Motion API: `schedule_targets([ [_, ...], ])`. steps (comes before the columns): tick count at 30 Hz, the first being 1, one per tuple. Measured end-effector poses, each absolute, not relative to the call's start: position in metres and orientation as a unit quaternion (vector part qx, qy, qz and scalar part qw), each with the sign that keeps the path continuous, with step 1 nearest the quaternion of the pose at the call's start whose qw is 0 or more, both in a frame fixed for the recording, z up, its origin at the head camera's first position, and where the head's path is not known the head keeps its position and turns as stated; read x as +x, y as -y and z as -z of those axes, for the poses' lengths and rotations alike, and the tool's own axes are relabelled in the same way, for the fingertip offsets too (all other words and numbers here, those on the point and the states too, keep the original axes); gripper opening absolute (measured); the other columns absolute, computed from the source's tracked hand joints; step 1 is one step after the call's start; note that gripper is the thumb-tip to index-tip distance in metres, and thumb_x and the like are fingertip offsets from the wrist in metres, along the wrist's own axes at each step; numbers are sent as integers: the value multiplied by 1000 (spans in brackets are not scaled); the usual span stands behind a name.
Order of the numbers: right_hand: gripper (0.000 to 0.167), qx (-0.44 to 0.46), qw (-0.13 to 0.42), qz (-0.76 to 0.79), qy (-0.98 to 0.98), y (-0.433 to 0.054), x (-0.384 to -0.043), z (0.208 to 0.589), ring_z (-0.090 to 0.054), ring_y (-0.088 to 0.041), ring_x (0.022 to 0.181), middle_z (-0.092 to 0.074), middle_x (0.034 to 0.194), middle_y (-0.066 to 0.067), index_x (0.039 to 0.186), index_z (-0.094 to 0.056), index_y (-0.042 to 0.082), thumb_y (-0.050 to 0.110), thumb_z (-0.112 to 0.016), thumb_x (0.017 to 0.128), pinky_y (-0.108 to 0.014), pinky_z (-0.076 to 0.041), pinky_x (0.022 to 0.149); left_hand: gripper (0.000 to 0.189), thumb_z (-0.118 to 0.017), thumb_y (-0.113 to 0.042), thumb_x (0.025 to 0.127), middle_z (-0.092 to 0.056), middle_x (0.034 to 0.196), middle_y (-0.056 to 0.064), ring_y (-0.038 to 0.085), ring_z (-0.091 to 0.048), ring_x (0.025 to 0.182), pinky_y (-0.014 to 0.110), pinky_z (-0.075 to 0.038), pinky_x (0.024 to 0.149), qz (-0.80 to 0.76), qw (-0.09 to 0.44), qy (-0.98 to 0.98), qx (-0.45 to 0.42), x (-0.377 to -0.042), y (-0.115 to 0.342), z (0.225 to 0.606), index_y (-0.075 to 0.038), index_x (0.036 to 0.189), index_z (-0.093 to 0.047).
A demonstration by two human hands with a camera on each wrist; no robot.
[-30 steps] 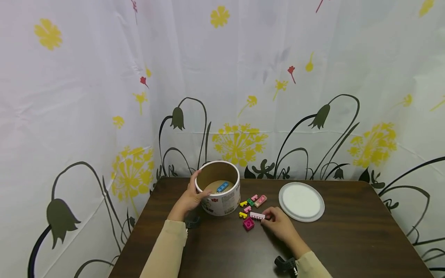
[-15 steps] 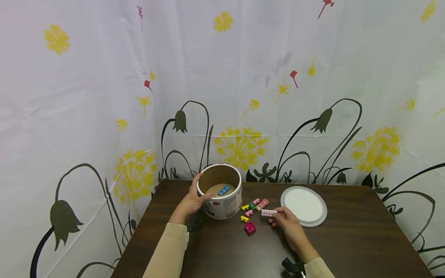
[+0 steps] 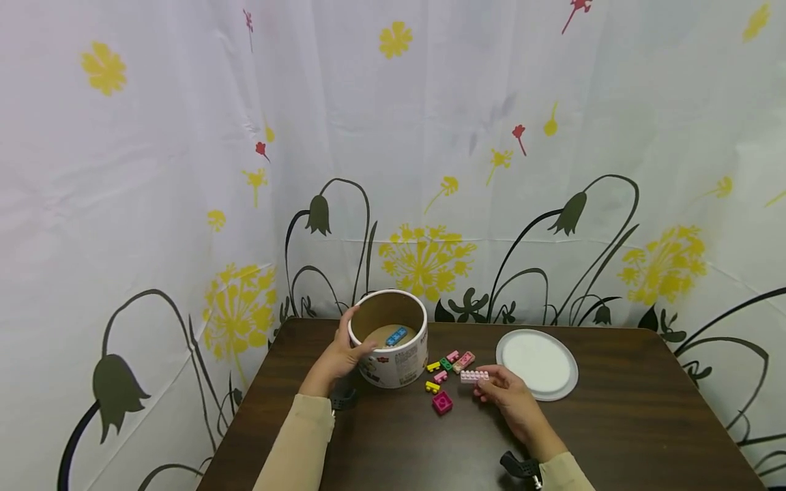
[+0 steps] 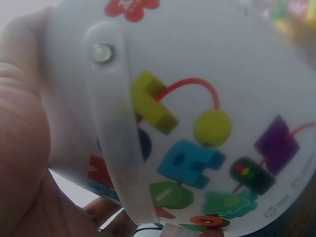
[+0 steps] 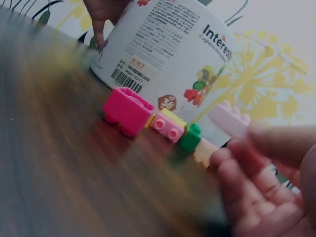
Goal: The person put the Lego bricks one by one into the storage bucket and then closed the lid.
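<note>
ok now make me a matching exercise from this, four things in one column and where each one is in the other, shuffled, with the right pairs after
Things
1. blue brick
2. pale pink brick
3. white lid
4. magenta brick

Places
A. held in the right hand
B. on the table, closest to the person of the bricks lying there
C. inside the white tub
D. flat on the table, to the right of all the bricks

Pairs: 1-C, 2-A, 3-D, 4-B

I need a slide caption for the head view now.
Left hand grips a white tub holding a blue brick; right hand pinches a pale pink brick above the table.
</note>
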State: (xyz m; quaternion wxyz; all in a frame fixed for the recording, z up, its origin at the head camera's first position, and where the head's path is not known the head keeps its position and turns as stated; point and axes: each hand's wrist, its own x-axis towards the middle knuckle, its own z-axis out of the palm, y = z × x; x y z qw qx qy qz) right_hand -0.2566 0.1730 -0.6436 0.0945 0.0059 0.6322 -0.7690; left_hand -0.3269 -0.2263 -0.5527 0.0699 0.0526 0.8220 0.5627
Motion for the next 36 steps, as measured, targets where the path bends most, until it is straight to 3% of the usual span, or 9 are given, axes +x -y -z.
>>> schedule_targets([
  [8,38,31,81,736,-672,-152,-272,602,-72,-25,93,-71,114,-15,131,-66,6,32,-75,104,-33,-60,82,108,-85,-47,92,-14,174,28,54,-33,153,69,-32,124,-554,78,-828,40,-326,227,550,-36,171,-13],
  [13,34,2,74,739,-670,-132,-287,571,-74,-31,96,-71,113,-16,131,-66,5,27,-72,106,-39,-62,85,107,-85,-44,93,-14,174,28,53,-34,153,68,-32,124,-560,80,-823,45,-325,227,549,-35,171,-13],
  [17,37,-25,73,745,-663,-116,-302,549,-75,-26,88,-72,114,-15,136,-63,5,28,-70,108,-42,-63,83,107,-85,-44,93,-13,174,28,53,-33,153,68,-31,125,-558,83,-824,41,-326,226,549,-36,171,-12],
  [22,35,-48,78,748,-658,-100,-326,522,-73,-19,83,-72,114,-13,134,-61,3,28,-66,110,-34,-63,80,107,-85,-45,92,-16,173,29,53,-34,152,67,-32,125,-554,79,-827,44,-329,225,547,-35,171,-13],
  [29,23,-74,94,771,-625,-72,-362,490,-73,-17,81,-74,101,-3,125,-62,4,22,-63,112,-29,-62,77,107,-86,-43,91,-22,168,32,52,-35,150,67,-31,124,-552,72,-829,52,-337,223,546,-33,171,-15],
  [36,24,-97,89,832,-540,-27,-388,489,-72,-15,86,-76,100,-2,130,-61,0,18,-57,114,-28,-61,82,108,-85,-48,91,-20,170,29,52,-36,150,66,-32,125,-551,76,-829,52,-339,227,549,-32,171,-14],
])
